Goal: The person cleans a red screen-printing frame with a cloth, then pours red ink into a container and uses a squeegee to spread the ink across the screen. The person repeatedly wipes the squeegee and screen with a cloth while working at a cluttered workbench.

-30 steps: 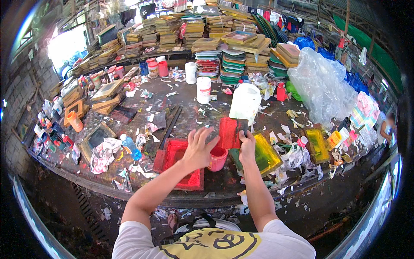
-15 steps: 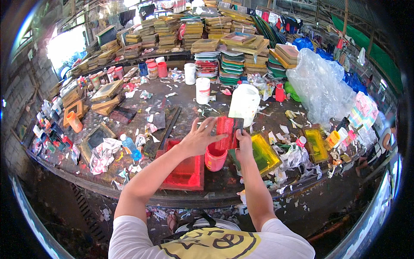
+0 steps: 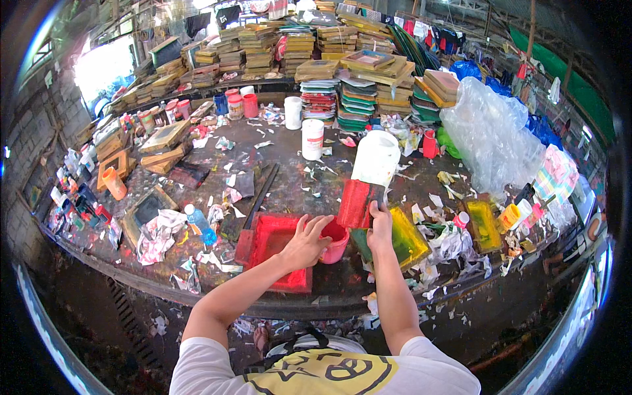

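My right hand (image 3: 380,227) grips a flat scraper (image 3: 356,203) by its right edge. Red ink coats most of its face, while the edge by my thumb is dark. Lower and to the left, my left hand (image 3: 307,242) reaches to the rim of a pinkish-red pot (image 3: 337,245), its fingers stretched and apart. The pot has red inside, and my hand covers its left side. A red-stained printing frame (image 3: 260,253) lies left of the pot, partly beneath my left forearm.
A white bucket (image 3: 376,157) stands just behind the scraper. Yellow frames (image 3: 409,238) lie to the right among paper scraps. Left are a blue-liquid bottle (image 3: 201,225) and a crumpled cloth (image 3: 158,232). Stacked wooden frames (image 3: 257,49) and a large clear plastic bag (image 3: 487,135) stand farther back.
My left hand has come away from the scraper and dropped to the pot's rim. The scraper, still in my right hand, now shows a fuller red face and sits a little farther right.
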Demonstrator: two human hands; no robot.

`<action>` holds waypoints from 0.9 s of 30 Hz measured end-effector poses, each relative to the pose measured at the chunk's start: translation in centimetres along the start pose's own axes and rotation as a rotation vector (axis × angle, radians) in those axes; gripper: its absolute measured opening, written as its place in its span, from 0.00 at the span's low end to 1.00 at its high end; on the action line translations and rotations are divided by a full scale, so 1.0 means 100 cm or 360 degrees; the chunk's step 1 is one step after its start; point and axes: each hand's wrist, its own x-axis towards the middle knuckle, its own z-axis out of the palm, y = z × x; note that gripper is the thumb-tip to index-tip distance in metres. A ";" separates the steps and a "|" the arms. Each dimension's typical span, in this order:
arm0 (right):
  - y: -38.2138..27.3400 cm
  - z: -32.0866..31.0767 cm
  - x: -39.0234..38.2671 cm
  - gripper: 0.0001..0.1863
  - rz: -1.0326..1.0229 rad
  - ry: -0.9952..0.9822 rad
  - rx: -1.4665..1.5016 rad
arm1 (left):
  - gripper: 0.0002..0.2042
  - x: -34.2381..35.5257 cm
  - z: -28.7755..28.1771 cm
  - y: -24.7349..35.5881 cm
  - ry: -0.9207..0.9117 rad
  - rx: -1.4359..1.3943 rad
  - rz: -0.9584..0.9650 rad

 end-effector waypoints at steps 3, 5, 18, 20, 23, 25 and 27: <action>-0.006 0.009 -0.010 0.05 0.0027 -0.0046 -0.0080 | 0.30 0.002 -0.011 0.000 0.0098 -0.0086 -0.0070; 0.003 0.003 -0.006 0.06 -0.0029 -0.0104 -0.0154 | 0.33 0.013 -0.026 0.001 0.0261 -0.0219 -0.0141; 0.005 0.015 -0.010 0.07 -0.0100 -0.0261 -0.0205 | 0.34 0.089 -0.057 -0.021 0.0539 -0.0393 -0.0502; 0.007 0.014 -0.009 0.07 -0.0103 -0.0261 -0.0190 | 0.32 0.091 -0.044 -0.025 0.0543 -0.0740 -0.0666; 0.004 0.016 -0.008 0.07 -0.0103 -0.0248 -0.0139 | 0.32 0.086 -0.027 -0.022 0.0585 -0.1061 -0.0686; -0.004 0.022 -0.010 0.06 -0.0106 -0.0184 -0.0066 | 0.33 0.078 -0.018 -0.014 0.0611 -0.1156 -0.0638; -0.014 0.033 -0.017 0.05 -0.0109 -0.0068 0.0036 | 0.34 0.067 -0.012 -0.004 0.0620 -0.1199 -0.0609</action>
